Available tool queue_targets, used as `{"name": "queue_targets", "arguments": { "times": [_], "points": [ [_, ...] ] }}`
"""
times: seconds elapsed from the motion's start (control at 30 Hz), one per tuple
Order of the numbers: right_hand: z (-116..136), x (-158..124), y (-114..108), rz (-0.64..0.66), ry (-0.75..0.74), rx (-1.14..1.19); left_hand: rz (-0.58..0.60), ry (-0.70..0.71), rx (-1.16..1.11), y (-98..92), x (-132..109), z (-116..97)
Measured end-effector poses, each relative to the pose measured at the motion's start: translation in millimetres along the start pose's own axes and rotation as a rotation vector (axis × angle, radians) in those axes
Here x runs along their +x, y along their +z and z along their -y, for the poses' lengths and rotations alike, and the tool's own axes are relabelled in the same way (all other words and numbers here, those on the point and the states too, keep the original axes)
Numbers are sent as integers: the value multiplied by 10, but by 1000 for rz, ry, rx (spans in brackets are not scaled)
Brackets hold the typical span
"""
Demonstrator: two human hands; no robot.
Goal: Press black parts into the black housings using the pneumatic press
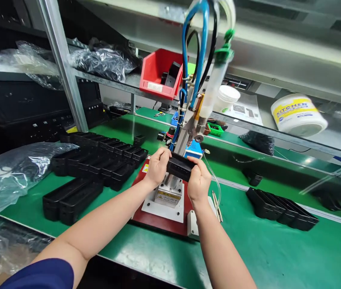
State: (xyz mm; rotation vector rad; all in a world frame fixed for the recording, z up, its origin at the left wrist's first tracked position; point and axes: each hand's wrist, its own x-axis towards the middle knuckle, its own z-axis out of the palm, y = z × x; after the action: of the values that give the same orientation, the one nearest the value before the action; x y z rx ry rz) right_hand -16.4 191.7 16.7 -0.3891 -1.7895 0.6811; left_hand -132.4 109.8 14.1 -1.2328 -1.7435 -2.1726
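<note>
A black plastic housing (pixel 180 166) is held between my two hands, just below the nozzle of a bench machine. My left hand (pixel 158 166) grips its left end, fingers wrapped round it. Its right end is in my right hand (pixel 199 179), the thumb lying along the top. The machine's metal head (pixel 199 136) carries a clear syringe (pixel 214 86) with a green cap. Beneath the housing stands a silver base block (pixel 168 197) with a warning label, on a dark red plate (pixel 158 220). My fingers hide both ends of the housing.
Black housings (pixel 94 156) stand in rows at left, beside a plastic bag (pixel 22 172). More housings (pixel 281 208) lie at right on the green bench (pixel 242 249). The shelf above holds a red bin (pixel 161 74) and a white tub (pixel 298 114). Blue hoses (pixel 185 36) hang ahead.
</note>
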Motion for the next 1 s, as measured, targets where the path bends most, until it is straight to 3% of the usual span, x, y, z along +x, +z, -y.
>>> {"name": "queue_targets", "arguments": {
  "times": [0.13,0.37,0.7,0.9,1.0],
  "points": [
    [59,78,-9,24,89,-15,-22,9,17,2,13,12],
    [111,173,12,-51,120,-6,-57,68,89,47,106,-81],
    [84,161,33,-127,42,12,-106,93,119,43,79,-132],
    [205,138,-12,-145,-6,21,-109,114,130,8,43,-308],
    [305,28,-104,-142,-52,40,-112,156,115,-101,-78,-433]
  ]
}}
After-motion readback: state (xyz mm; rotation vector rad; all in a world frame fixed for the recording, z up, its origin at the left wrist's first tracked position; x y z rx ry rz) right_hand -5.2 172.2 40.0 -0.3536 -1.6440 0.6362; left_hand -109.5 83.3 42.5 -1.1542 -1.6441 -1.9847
